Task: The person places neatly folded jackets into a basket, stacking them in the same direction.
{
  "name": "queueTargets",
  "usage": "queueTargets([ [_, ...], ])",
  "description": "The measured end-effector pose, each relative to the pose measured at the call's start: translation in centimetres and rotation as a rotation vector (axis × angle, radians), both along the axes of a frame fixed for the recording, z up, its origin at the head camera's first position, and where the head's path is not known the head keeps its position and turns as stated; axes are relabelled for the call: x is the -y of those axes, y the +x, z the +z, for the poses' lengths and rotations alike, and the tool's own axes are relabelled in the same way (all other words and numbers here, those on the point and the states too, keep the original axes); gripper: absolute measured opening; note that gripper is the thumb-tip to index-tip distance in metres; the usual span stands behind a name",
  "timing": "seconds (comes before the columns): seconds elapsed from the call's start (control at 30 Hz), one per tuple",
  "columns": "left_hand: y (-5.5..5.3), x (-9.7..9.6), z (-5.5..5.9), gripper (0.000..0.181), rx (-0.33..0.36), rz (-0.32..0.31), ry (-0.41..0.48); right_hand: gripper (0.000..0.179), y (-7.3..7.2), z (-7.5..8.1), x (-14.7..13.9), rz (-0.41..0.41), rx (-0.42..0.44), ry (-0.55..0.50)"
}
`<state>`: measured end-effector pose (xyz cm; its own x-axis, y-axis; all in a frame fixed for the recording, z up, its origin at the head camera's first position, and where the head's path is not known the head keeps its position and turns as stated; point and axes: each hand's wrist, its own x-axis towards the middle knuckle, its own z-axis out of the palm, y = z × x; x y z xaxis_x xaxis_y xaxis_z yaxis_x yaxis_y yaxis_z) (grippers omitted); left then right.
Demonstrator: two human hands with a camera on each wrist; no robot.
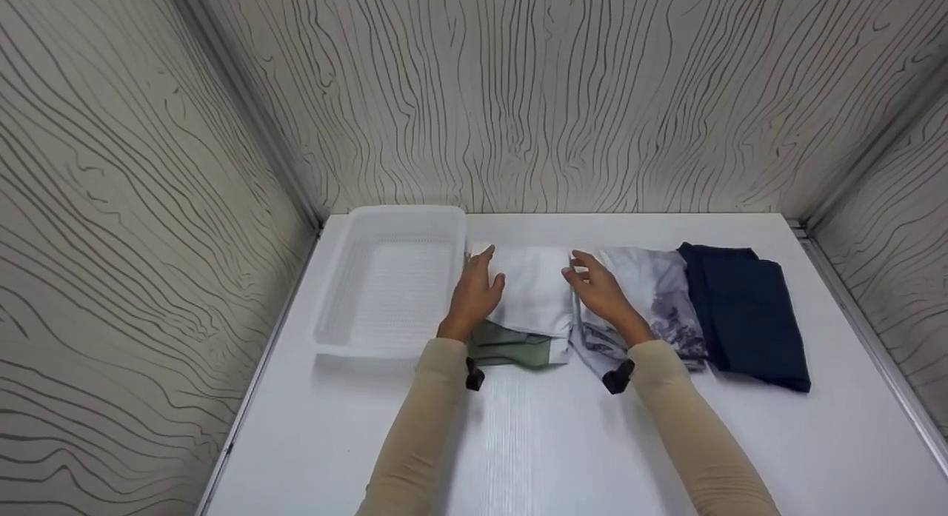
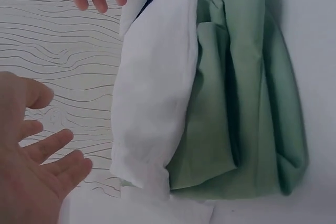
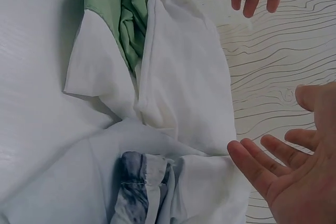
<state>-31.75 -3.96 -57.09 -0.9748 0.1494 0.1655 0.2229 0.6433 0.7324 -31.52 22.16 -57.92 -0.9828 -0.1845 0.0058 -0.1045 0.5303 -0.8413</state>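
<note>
A folded white and green garment [image 1: 529, 290] lies on the table, its white part on top and green cloth [image 2: 236, 103] showing along the near side. My left hand [image 1: 474, 294] is at its left edge, fingers spread and thumb apart, holding nothing. At the opposite edge is my right hand [image 1: 601, 297], fingers loosely bent and also holding nothing. Whether either hand touches cloth is unclear. Beneath the right forearm lies a pale garment with a grey-purple pattern [image 1: 678, 316]; its light cloth [image 3: 68, 177] meets the white garment in the right wrist view.
A white plastic basket [image 1: 392, 346] with perforated sides stands left of the garments. Folded dark navy clothing [image 1: 752, 316] lies at the far right. Wood-patterned panels [image 1: 518, 94] rise behind and on both sides of the white table [image 1: 533, 442].
</note>
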Motion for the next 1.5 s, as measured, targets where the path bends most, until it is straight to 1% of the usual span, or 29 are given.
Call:
queueTargets([
  [0.13,0.0,-0.5,-0.6,0.057,-0.005,-0.008,0.032,0.067,0.0,-0.3,0.2,-0.010,-0.011,0.005],
  [0.23,0.3,-0.7,-1.2,0.057,-0.008,-0.013,0.040,0.066,0.1,-0.6,0.3,-0.013,-0.014,0.013],
  [0.37,0.7,-0.8,-2.1,0.057,-0.013,-0.008,0.040,0.065,0.3,-1.1,0.5,-0.013,0.024,0.009],
  [0.43,0.8,-0.8,-2.5,0.058,-0.016,0.001,0.029,0.066,0.5,-1.4,0.6,-0.016,0.043,0.007],
  [0.53,0.8,-0.8,-2.9,0.061,-0.008,0.022,-0.014,0.067,0.7,-1.8,0.6,-0.019,0.076,0.001],
  [0.63,0.9,-0.8,-3.2,0.063,0.033,0.046,-0.048,0.068,0.8,-2.1,0.7,-0.021,0.108,0.009],
  [0.73,1.1,-0.8,-3.4,0.066,0.103,0.081,-0.071,0.070,0.8,-2.2,0.8,-0.015,0.139,0.030],
  [0.87,1.2,-0.9,-3.4,0.071,0.193,0.134,-0.044,0.070,0.7,-2.4,1.0,0.000,0.166,0.055],
  [0.93,1.3,-0.9,-3.4,0.073,0.239,0.160,-0.017,0.069,0.8,-2.5,1.0,0.007,0.170,0.071],
  [1.0,1.3,-0.9,-3.5,0.075,0.284,0.185,0.006,0.067,0.8,-2.6,1.0,0.005,0.162,0.089],
  [1.13,1.6,-0.8,-3.8,0.078,0.362,0.224,0.026,0.063,1.0,-2.8,1.1,-0.006,0.149,0.120],
  [1.2,1.7,-0.8,-3.8,0.079,0.382,0.228,0.030,0.062,1.0,-2.9,1.2,-0.008,0.145,0.131],
  [1.27,1.8,-0.8,-3.7,0.079,0.386,0.229,0.027,0.062,1.1,-2.9,1.2,-0.007,0.155,0.127],
  [1.43,1.8,-1.0,-3.2,0.078,0.394,0.249,0.034,0.064,1.1,-2.7,1.2,0.012,0.211,0.088],
  [1.5,1.7,-1.0,-3.0,0.077,0.400,0.262,0.040,0.064,1.1,-2.7,1.3,0.016,0.218,0.083],
])
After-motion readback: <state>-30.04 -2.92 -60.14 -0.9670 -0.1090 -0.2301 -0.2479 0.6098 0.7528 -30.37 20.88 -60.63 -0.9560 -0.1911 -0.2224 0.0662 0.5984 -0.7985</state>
